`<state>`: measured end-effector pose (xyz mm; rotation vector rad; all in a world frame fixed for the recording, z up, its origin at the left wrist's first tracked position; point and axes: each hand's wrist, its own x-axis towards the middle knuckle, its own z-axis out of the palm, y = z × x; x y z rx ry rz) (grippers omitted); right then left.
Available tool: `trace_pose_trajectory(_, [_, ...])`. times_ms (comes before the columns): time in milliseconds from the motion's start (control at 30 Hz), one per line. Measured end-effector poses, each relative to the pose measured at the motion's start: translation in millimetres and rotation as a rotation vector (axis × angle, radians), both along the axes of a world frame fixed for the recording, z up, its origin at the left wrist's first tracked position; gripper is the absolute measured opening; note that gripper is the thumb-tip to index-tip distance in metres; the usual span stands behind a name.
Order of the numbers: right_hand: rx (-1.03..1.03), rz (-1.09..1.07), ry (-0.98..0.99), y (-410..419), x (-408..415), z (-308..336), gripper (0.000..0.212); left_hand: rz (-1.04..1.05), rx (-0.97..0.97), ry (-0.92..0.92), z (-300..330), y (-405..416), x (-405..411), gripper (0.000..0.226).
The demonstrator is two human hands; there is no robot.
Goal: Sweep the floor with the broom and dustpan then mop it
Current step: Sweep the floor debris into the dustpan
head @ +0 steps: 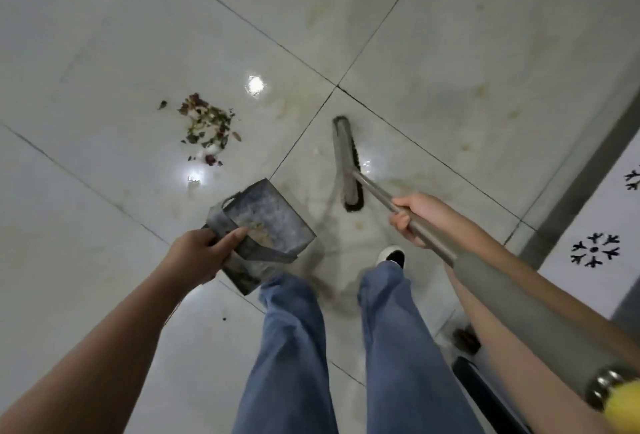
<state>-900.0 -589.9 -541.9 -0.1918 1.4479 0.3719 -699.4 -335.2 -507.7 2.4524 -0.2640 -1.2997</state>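
Observation:
My left hand [201, 253] grips the rear edge of a grey metal dustpan [266, 222], held above the floor with some dust inside it. My right hand [415, 217] is curled round the grey handle of a broom. The broom head [346, 163] with dark bristles rests on the white tiled floor [450, 52], right of a tile joint. A small pile of dried leaves and petals [207, 125] lies on the tile to the left, apart from both the broom and the dustpan.
My legs in blue jeans and one white shoe [391, 255] stand below the tools. A grey threshold strip [588, 170] and a white mat with black patterns [595, 250] run along the right. A dark object [465, 340] sits on the floor at lower right.

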Motion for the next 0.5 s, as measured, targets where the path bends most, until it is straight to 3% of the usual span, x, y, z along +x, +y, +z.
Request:
trace_pose_trajectory(200, [0.046,-0.055,-0.184,70.0,118.2,9.2,0.024,0.165,0.007,-0.065,7.2,71.3,52.3,0.047])
trace_pose_trajectory(400, [-0.093,0.051,-0.047,114.4,147.5,36.5,0.022,0.286,-0.032,0.051,24.1,125.5,100.8,0.057])
trace_pose_trajectory(500, [-0.122,0.120,0.053,130.6,164.4,28.7,0.027,0.320,-0.047,0.048,24.6,148.7,113.8,0.049])
